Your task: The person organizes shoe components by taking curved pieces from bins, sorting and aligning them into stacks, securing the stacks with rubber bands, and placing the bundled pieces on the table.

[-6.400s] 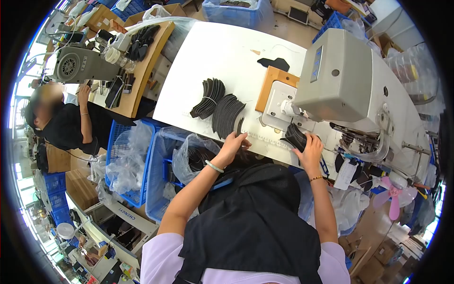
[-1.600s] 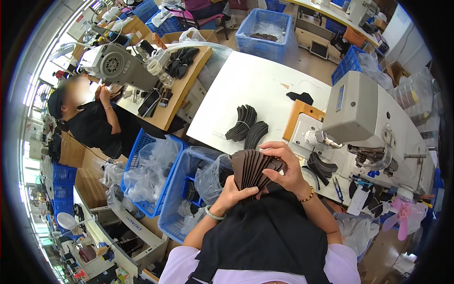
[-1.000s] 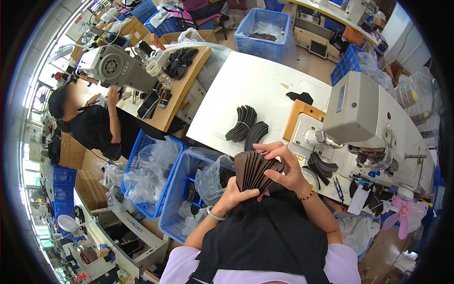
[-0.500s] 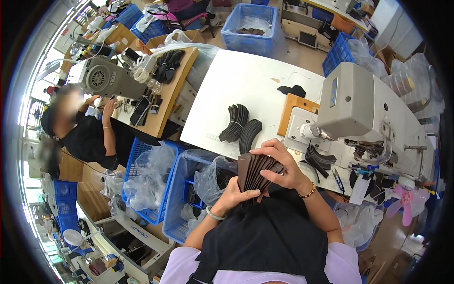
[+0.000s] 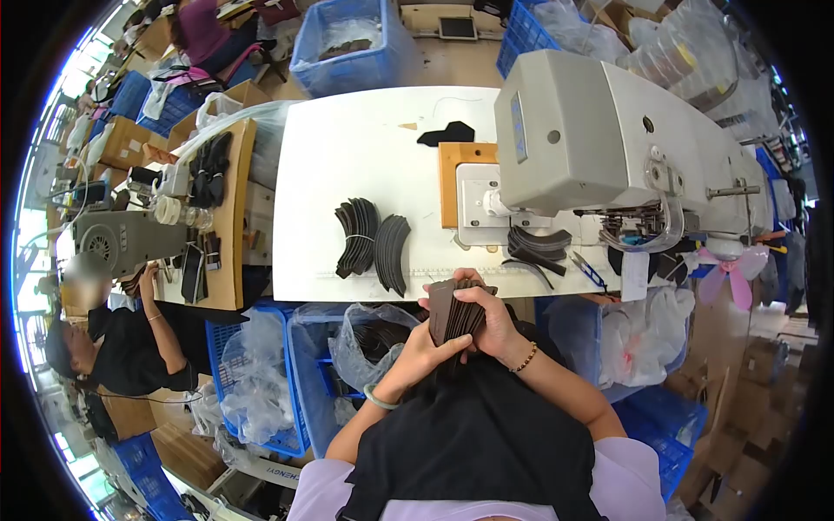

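My left hand (image 5: 427, 347) is closed on the lower left of a stack of thin dark brown pieces (image 5: 452, 314), its thumb lying across the edges. Wrapped round the right side and top of the same stack is my right hand (image 5: 493, 319). The stack is held upright just off the table's front edge, above my black apron. Beyond it on the white table lie a tied bundle of curved dark pieces (image 5: 356, 239) and a loose curved stack (image 5: 393, 253). More curved pieces (image 5: 540, 247) rest beside the sewing machine (image 5: 565, 130).
Blue-handled snips (image 5: 589, 271) and a pink fan (image 5: 725, 276) are at the right. A flat black piece (image 5: 446, 134) lies behind the machine's wooden base. Blue bins with plastic bags (image 5: 300, 373) stand below the table's left. A co-worker (image 5: 130, 347) sits at another machine, left.
The fanned brown pieces are now closer together, with my right hand lower and wrapped round them. My head has turned, so the table and machine appear further left and level.
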`<state>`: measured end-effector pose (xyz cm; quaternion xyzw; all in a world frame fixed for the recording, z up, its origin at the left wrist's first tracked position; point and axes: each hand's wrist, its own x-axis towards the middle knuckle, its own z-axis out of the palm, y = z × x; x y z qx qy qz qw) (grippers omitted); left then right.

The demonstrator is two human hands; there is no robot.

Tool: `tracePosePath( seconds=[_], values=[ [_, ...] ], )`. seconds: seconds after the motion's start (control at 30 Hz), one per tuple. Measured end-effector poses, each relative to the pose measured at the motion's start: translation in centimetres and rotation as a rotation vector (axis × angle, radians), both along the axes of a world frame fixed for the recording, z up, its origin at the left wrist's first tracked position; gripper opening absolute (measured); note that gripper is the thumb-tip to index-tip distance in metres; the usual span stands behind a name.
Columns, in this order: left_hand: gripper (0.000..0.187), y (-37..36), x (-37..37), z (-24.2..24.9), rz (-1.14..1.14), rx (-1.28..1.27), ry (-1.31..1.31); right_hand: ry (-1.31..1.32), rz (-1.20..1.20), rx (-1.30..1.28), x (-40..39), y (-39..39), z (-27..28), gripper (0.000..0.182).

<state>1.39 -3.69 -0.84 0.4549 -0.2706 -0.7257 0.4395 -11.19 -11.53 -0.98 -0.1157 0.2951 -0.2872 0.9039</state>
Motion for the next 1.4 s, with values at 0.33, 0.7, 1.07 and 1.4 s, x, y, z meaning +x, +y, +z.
tracePosePath(
  seconds=[0.33, 0.7, 1.07, 1.4],
  values=[
    [0.032, -1.0, -0.9, -1.1, -0.108, -0.027, 0.096, 0.088, -0.146, -0.092, -1.3, 0.5, -1.3, 0.032],
    [0.058, -0.4, -4.1, -3.0, 0.178, -0.064, -0.544, 0.090, -0.357, 0.211, -4.4, -1.4, -4.5, 0.024],
    [0.050, -8.8, 2.6, -16.6, 0.227, -0.221, -1.666, 0.026, -0.406, 0.175, -19.5, -7.7, -5.1, 0.028],
    [0.052, -4.8, -12.7, -9.2, 0.080, 0.092, -0.072, 0.188, -0.049, 0.096, -17.1, -9.1, -6.7, 0.022]
  ],
)
